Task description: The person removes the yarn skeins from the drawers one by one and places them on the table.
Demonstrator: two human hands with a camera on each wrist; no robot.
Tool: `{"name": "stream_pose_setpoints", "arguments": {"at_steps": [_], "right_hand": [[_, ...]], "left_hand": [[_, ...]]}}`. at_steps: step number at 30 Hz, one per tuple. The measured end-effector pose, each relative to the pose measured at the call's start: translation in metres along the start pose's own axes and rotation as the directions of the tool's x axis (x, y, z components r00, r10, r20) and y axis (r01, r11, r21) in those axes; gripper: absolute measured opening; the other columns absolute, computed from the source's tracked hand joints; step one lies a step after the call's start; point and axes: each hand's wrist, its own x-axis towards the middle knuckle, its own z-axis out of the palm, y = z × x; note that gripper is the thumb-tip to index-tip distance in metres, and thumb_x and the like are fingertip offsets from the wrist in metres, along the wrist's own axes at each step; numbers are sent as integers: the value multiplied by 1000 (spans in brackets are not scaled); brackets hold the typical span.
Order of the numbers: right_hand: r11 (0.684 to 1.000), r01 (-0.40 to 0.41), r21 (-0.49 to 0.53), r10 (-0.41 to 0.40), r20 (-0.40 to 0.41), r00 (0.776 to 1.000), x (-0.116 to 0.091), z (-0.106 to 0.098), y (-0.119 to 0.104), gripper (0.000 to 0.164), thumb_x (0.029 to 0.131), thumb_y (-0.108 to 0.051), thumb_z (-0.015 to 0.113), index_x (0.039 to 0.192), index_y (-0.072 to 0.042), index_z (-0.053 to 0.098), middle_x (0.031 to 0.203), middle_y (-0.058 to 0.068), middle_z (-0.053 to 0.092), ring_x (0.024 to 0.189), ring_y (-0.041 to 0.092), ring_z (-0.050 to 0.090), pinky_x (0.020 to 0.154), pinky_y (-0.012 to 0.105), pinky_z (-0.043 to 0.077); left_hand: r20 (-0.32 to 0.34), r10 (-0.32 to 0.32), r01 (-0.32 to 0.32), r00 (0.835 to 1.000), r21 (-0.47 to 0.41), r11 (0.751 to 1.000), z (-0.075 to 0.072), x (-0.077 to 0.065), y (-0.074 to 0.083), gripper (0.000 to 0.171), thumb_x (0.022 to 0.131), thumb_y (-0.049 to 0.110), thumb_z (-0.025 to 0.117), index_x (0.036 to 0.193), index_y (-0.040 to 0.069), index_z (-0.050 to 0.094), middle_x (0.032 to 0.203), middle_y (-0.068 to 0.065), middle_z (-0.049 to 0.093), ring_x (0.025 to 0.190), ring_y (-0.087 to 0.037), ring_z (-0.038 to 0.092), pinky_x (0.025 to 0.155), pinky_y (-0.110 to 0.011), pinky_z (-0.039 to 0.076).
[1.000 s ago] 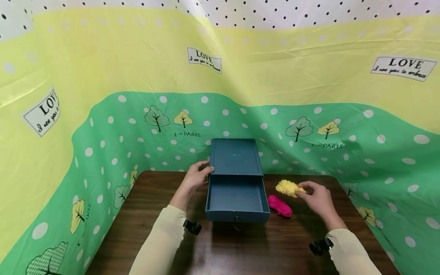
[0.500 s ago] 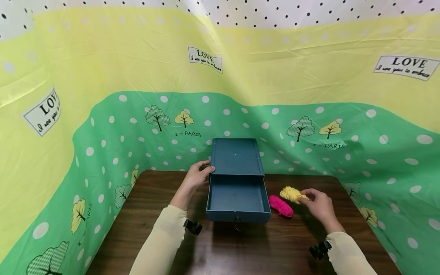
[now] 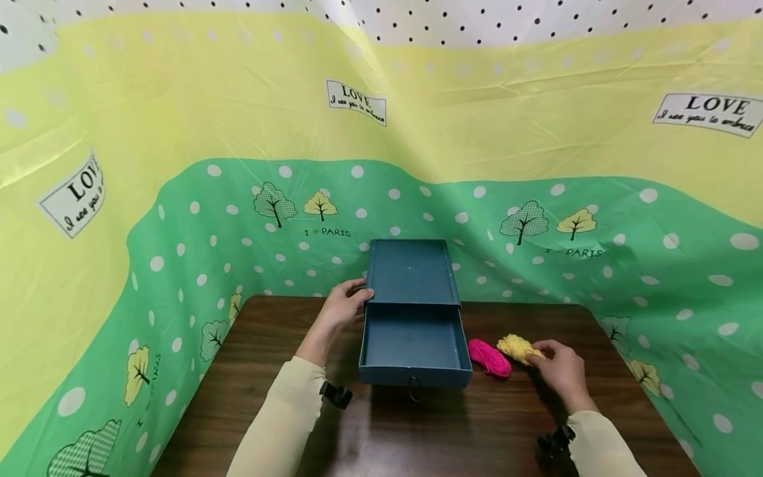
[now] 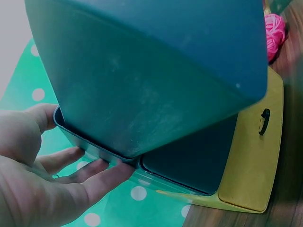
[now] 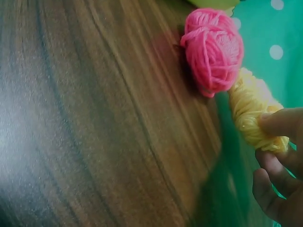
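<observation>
A blue drawer box (image 3: 412,271) stands at the far side of the table with its drawer (image 3: 415,377) pulled out toward me, nothing lying inside. My left hand (image 3: 343,309) holds the box by its left side, thumb at the top edge and fingers against the side wall (image 4: 94,146). To the right of the drawer lies a magenta ball of yarn (image 3: 490,358). My right hand (image 3: 561,372) pinches a yellow ball of yarn (image 3: 514,347) at its right end, thumb on top. In the right wrist view the yellow yarn's far end overlaps the pink yarn ball (image 5: 213,52).
The dark wooden table (image 3: 429,444) extends in front of the drawer and to both sides. A metal ring pull (image 3: 414,391) hangs from the drawer front. Behind the table hangs a green and yellow printed cloth (image 3: 334,265). Each wrist carries a small black camera (image 3: 336,395).
My right hand has moved right and toward me with the yellow yarn, lowering it beside the magenta yarn. The left hand stays at the box.
</observation>
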Motion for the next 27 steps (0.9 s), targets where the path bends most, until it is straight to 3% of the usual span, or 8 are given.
{"name": "stream_pose_setpoints", "arguments": {"at_steps": [3, 10, 20, 27], "right_hand": [[999, -33, 0, 33, 14, 999, -2, -1, 3, 32, 90, -23, 78, 110, 2, 73, 109, 29, 71, 92, 44, 64, 77, 57, 50], [998, -70, 8, 69, 23, 997, -6, 1, 8, 36, 90, -23, 79, 113, 3, 72, 109, 28, 71, 96, 45, 64, 81, 58, 49], [1000, -15, -2, 15, 25, 1000, -10, 2, 12, 40, 88, -29, 82, 115, -2, 70, 106, 23, 71, 82, 26, 63, 68, 39, 49], [1000, -9, 13, 9, 36, 999, -16, 0, 13, 41, 89, -26, 81, 118, 0, 68, 111, 25, 69, 87, 32, 67, 71, 44, 53]], "left_hand": [[4, 0, 0, 1000, -9, 1000, 1, 1, 0, 56, 102, 27, 66, 153, 14, 48, 139, -17, 58, 115, -31, 68, 97, -48, 57], [-5, 4, -4, 1000, 3, 1000, 1, 0, 0, 56, 101, 27, 66, 153, 15, 49, 139, -15, 60, 113, -29, 69, 97, -48, 57], [-20, -1, 1, 1000, 12, 1000, -1, -5, -1, 57, 101, 32, 66, 153, 17, 49, 142, -13, 58, 122, -31, 65, 100, -50, 56], [-21, 18, -18, 1000, 7, 1000, 1, -7, -3, 57, 102, 35, 65, 153, 14, 49, 141, -15, 59, 122, -30, 65, 97, -47, 58]]}}
